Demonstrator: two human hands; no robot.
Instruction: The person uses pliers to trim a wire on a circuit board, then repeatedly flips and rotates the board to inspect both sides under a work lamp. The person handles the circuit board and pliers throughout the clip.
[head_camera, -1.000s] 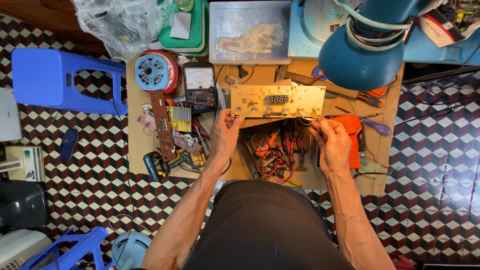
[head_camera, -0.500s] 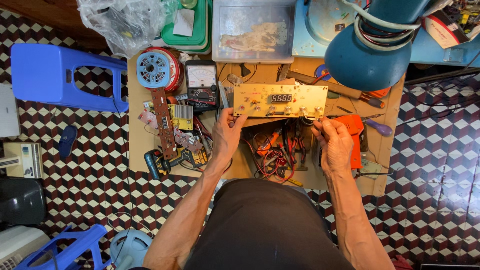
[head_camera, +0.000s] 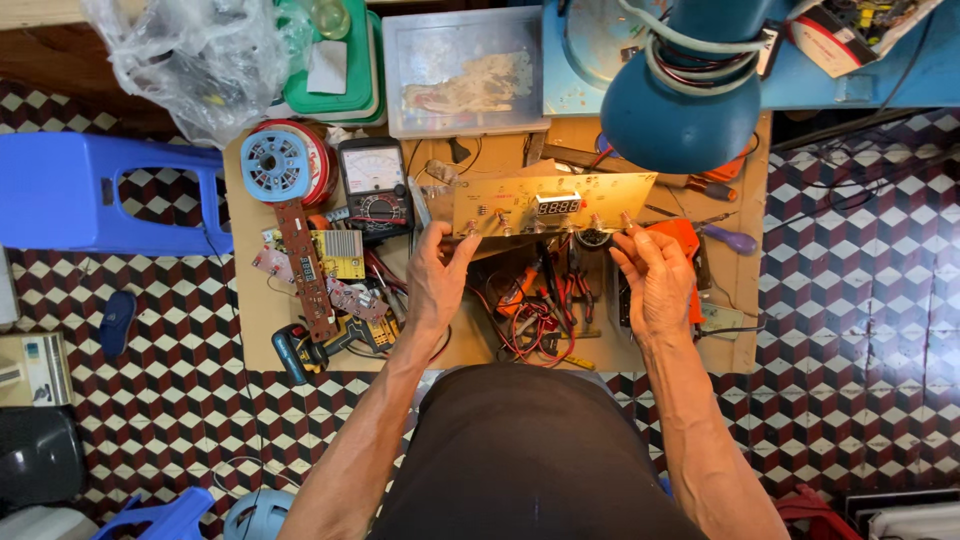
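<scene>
A checkered floor (head_camera: 130, 420) surrounds a cluttered tabletop (head_camera: 250, 330). Both hands hold a long board (head_camera: 550, 203) above the wire tangle (head_camera: 535, 310): left hand (head_camera: 435, 280) pinching its left lower edge, right hand (head_camera: 655, 280) its right. Compared with a second ago the board sits barely shifted, both grips unchanged, so it's being steadied, not moved. A meter (head_camera: 372, 185) lies alongside

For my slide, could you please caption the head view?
Both hands, left and right, hold a long circuit board above a cluttered workbench.
</scene>
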